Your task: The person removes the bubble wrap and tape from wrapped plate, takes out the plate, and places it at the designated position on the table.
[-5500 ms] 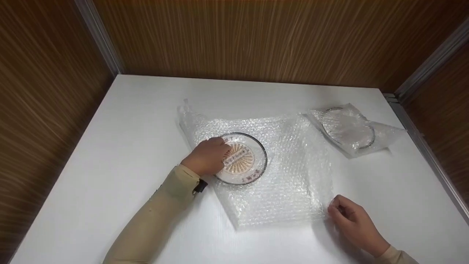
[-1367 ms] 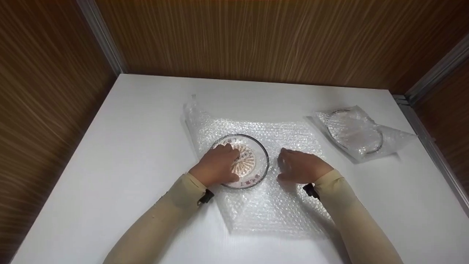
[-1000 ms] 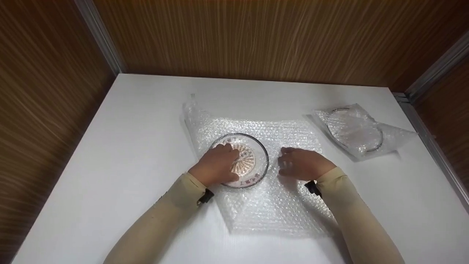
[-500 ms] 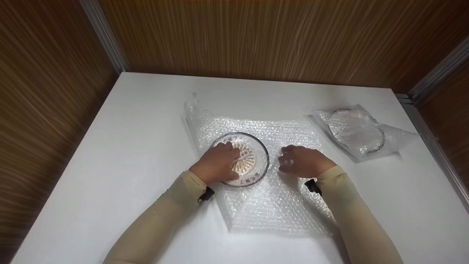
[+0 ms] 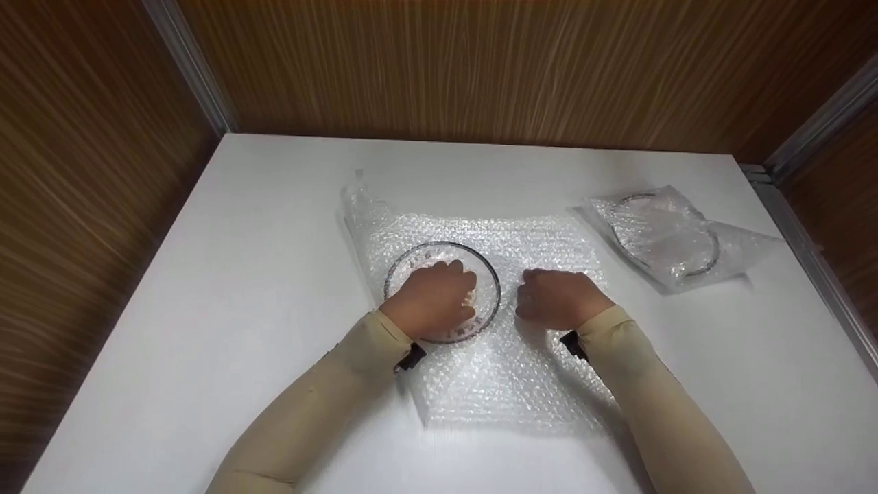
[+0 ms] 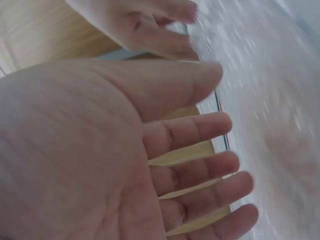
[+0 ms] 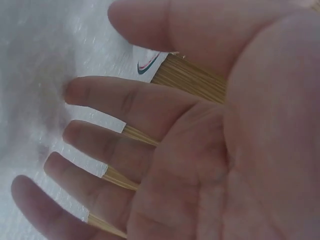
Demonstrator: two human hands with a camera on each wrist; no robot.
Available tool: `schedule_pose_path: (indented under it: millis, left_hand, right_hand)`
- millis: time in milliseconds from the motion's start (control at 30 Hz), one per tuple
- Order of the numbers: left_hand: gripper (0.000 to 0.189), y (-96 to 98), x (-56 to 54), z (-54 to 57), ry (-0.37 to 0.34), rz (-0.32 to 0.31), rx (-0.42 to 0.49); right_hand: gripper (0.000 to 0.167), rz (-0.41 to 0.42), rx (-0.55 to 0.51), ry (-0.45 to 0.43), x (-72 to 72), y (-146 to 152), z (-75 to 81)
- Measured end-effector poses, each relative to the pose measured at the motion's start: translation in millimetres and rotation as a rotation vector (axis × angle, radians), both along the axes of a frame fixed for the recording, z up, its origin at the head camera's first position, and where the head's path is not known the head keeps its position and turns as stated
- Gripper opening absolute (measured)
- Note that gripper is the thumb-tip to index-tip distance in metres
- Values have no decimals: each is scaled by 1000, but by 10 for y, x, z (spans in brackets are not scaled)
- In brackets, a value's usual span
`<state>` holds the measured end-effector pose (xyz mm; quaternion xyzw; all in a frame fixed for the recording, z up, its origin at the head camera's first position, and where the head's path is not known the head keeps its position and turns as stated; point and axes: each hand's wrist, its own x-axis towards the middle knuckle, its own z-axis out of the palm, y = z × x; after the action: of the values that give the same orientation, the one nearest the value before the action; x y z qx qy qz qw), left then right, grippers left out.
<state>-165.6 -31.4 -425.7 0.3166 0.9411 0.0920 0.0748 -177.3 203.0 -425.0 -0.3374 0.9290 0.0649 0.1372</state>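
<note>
A round, dark-rimmed plate lies in the bubble wrap in the head view. Its printed centre is mostly hidden under my left hand, and its surface looks hazy, as if under clear film. In the left wrist view the fingers of my left hand are nearly straight and apart, beside or on the wrap. My right hand is on or just over the wrap, right of the plate. The right wrist view shows the fingers of that hand extended and spread, holding nothing.
Another plate wrapped in bubble wrap lies at the back right of the white table. Wood-grain panels stand behind the table and at both sides.
My right hand has come from the wrap's lower right corner to beside the plate, and the wrap's right part has folded inward. Just now my left hand shifted right across the plate.
</note>
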Motion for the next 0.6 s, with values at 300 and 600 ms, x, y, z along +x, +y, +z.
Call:
schedule_pose_path:
  millis: [300, 600]
  left_hand:
    - [37, 364, -19, -33, 74, -39, -24]
    - [43, 545, -77, -45, 50, -29, -69]
  right_hand:
    - [18, -259, -146, -103, -7, 23, 3]
    - [15, -251, -179, -107, -39, 58, -9]
